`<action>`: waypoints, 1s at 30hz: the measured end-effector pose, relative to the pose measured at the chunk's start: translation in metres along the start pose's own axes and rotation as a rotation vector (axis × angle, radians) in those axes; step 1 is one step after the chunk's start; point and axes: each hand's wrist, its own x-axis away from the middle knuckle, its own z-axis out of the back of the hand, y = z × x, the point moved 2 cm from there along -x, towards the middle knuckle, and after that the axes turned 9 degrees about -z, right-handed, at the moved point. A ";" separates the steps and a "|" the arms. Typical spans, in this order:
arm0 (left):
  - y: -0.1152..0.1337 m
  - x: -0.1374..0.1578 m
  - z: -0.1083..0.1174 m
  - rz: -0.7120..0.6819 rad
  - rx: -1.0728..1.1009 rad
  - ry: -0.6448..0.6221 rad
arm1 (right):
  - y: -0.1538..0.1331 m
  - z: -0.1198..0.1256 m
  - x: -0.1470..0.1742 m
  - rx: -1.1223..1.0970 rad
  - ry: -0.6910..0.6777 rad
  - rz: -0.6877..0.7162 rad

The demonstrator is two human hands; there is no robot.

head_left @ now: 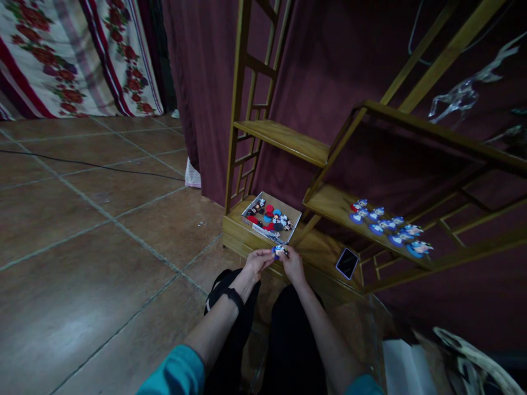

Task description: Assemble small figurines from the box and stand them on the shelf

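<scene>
Between my two hands is a small figurine (280, 250) with blue, white and dark parts, held just in front of the low shelf. My left hand (258, 261) pinches it from the left, and my right hand (292, 264) grips its right side. Just beyond them, a shallow cardboard box (295, 213) holds several loose figurines and red, blue and dark round pieces. Several similar figurines stand on the raised shelf to the right, among them a blue-based one (420, 248) at the near end. Fine details of the held figurine are too small to make out.
A wooden shelf unit (284, 144) stands against a dark red curtain (214, 99). On its lower board lies a phone (347, 263). A black cable (90, 166) runs across the tiled floor (82, 241). White paper or card (405, 365) lies at the lower right.
</scene>
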 end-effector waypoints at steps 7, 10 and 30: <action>0.008 0.006 0.000 0.044 -0.004 -0.048 | -0.010 0.007 0.002 0.027 -0.051 0.073; 0.010 0.008 -0.003 0.069 -0.018 -0.097 | -0.013 0.012 0.005 0.043 -0.057 0.084; 0.006 0.006 0.001 0.062 0.043 -0.049 | 0.001 -0.009 0.003 -0.534 -0.162 -0.118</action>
